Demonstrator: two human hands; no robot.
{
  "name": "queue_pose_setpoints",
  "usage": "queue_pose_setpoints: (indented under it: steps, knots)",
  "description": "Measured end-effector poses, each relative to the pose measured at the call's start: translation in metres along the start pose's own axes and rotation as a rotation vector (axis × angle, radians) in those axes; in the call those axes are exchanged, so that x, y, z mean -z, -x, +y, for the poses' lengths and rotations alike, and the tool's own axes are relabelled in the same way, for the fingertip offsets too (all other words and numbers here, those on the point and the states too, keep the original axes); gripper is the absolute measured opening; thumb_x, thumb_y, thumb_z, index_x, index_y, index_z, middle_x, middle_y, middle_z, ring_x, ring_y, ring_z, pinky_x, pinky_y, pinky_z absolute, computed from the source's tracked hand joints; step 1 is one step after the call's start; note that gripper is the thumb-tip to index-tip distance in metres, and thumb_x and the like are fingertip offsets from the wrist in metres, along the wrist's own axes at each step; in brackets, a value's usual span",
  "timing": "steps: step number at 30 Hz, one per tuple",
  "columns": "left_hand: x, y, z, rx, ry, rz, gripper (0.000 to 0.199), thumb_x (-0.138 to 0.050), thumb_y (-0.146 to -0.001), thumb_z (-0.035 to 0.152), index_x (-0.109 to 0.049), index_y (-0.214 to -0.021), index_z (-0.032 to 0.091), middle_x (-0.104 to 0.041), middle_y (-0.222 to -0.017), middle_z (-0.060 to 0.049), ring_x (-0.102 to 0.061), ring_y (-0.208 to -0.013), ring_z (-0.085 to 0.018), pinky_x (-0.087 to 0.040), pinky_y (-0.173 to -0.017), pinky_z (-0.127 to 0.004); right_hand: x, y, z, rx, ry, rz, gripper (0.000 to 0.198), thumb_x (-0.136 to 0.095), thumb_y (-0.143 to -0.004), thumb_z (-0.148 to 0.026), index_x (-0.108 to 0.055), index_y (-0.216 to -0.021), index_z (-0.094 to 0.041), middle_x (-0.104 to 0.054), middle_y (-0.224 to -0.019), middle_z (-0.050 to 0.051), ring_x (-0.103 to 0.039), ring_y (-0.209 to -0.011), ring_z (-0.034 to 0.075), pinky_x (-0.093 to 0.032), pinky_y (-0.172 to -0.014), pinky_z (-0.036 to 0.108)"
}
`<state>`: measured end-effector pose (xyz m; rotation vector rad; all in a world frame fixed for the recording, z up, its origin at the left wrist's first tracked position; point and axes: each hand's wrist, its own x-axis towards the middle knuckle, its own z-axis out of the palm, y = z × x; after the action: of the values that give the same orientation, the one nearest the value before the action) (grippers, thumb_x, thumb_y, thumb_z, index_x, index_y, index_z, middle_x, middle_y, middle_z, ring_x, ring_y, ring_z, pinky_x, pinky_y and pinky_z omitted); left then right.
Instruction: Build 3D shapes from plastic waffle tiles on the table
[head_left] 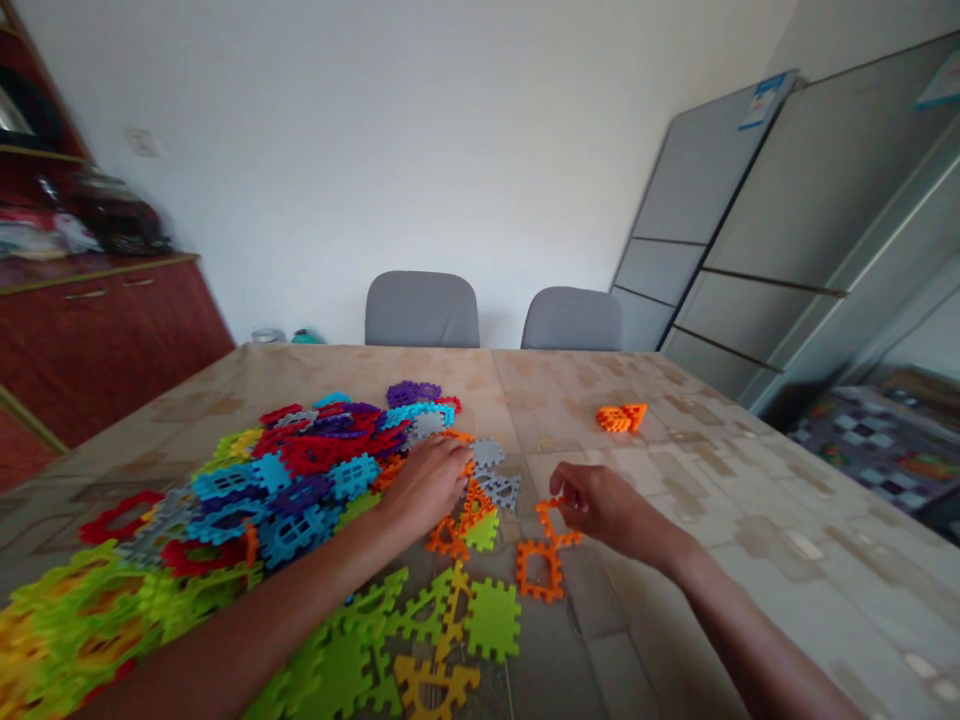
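My left hand reaches over the right side of a heap of notched plastic building tiles. Its fingers are bent together at some orange tiles; what they grip is hidden. To the right, the curled fingers of my right hand pinch a notched orange tile, partly covered by the hand. Just below it lies a square orange frame tile with an open centre. Grey tiles sit between my two hands. Closer to me are a solid green square tile and a yellow tile.
Red tiles, blue tiles and green tiles spread across the left of the patterned tabletop. An orange assembled piece stands farther back on the right. Two grey chairs line the far edge.
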<state>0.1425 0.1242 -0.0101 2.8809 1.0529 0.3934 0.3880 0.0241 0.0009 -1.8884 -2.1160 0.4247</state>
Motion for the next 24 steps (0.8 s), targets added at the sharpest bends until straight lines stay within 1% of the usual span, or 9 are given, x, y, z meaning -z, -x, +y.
queue_pose_setpoints:
  steps: [2,5,7,9,12,15,18,21,24]
  knots:
    - [0.001,0.003,-0.009,0.067,-0.020,-0.012,0.024,-0.064,-0.088,0.014,-0.068,-0.111,0.016,-0.070,-0.117,-0.014,-0.061,-0.114,-0.032,-0.046,-0.101,-0.047,-0.009,0.005,-0.018,-0.032,0.054,-0.064,0.024,-0.063,-0.072,-0.008,-0.066,-0.093,-0.020,-0.072,-0.081,0.003,-0.064,-0.071,0.017,-0.036,-0.060,0.025]
    - [-0.002,0.006,-0.010,0.115,-0.030,-0.033,0.028,-0.067,-0.088,0.023,-0.067,-0.114,0.014,-0.068,-0.118,-0.016,-0.061,-0.114,-0.035,-0.047,-0.098,-0.047,-0.020,0.013,-0.040,-0.102,0.136,-0.144,0.021,-0.069,-0.076,-0.016,-0.067,-0.097,-0.019,-0.075,-0.090,0.009,-0.068,-0.082,0.025,-0.038,-0.062,0.029]
    - [-0.004,0.006,-0.008,0.131,-0.028,-0.048,0.031,-0.069,-0.086,0.025,-0.067,-0.115,0.014,-0.067,-0.119,-0.017,-0.061,-0.114,-0.035,-0.048,-0.097,-0.046,-0.022,0.018,-0.048,-0.148,0.182,-0.184,0.020,-0.068,-0.081,-0.021,-0.067,-0.101,-0.017,-0.075,-0.094,0.013,-0.069,-0.087,0.029,-0.040,-0.064,0.031]
    - [-0.006,0.006,-0.007,0.143,-0.022,-0.058,0.033,-0.070,-0.085,0.025,-0.066,-0.116,0.012,-0.065,-0.121,-0.018,-0.061,-0.114,-0.034,-0.048,-0.098,-0.045,-0.019,0.023,-0.052,-0.169,0.211,-0.207,0.020,-0.064,-0.087,-0.024,-0.066,-0.106,-0.017,-0.074,-0.098,0.014,-0.069,-0.093,0.030,-0.043,-0.069,0.033]
    - [-0.006,0.008,-0.008,0.155,-0.011,-0.066,0.031,-0.071,-0.086,0.024,-0.066,-0.115,0.012,-0.065,-0.123,-0.017,-0.060,-0.117,-0.034,-0.047,-0.101,-0.044,-0.012,0.027,-0.053,-0.095,0.211,-0.218,0.023,-0.063,-0.090,-0.027,-0.064,-0.111,-0.018,-0.070,-0.109,0.013,-0.064,-0.104,0.029,-0.046,-0.080,0.036]
    - [-0.007,0.010,-0.011,0.173,0.000,-0.077,0.030,-0.070,-0.087,0.024,-0.065,-0.115,0.013,-0.065,-0.124,-0.016,-0.060,-0.118,-0.033,-0.046,-0.103,-0.044,-0.010,0.027,-0.048,0.020,0.191,-0.275,0.034,-0.073,-0.080,-0.028,-0.065,-0.111,-0.018,-0.065,-0.115,0.013,-0.060,-0.106,0.030,-0.048,-0.082,0.037]
    - [-0.007,0.010,-0.014,0.187,0.020,-0.082,0.037,-0.072,-0.086,0.023,-0.062,-0.121,0.013,-0.064,-0.128,-0.017,-0.057,-0.123,-0.034,-0.045,-0.104,-0.046,-0.015,0.025,-0.041,0.093,0.144,-0.300,0.043,-0.078,-0.072,-0.023,-0.066,-0.113,-0.017,-0.062,-0.118,0.014,-0.058,-0.107,0.030,-0.048,-0.088,0.039]
    - [-0.009,0.011,-0.017,0.179,0.055,-0.081,0.049,-0.074,-0.082,0.016,-0.059,-0.128,0.015,-0.063,-0.132,-0.016,-0.057,-0.126,-0.032,-0.045,-0.106,-0.042,-0.017,0.022,-0.034,0.169,0.058,-0.295,0.044,-0.075,-0.074,-0.016,-0.065,-0.117,-0.018,-0.062,-0.119,0.012,-0.057,-0.111,0.027,-0.046,-0.097,0.039]
    - [-0.012,0.013,-0.018,0.175,0.089,-0.071,0.054,-0.070,-0.081,0.010,-0.056,-0.133,0.018,-0.065,-0.131,-0.013,-0.061,-0.122,-0.030,-0.047,-0.104,-0.041,-0.013,0.019,-0.032,0.231,-0.056,-0.309,0.045,-0.072,-0.074,-0.012,-0.065,-0.118,-0.023,-0.062,-0.122,0.008,-0.057,-0.114,0.025,-0.045,-0.099,0.037]
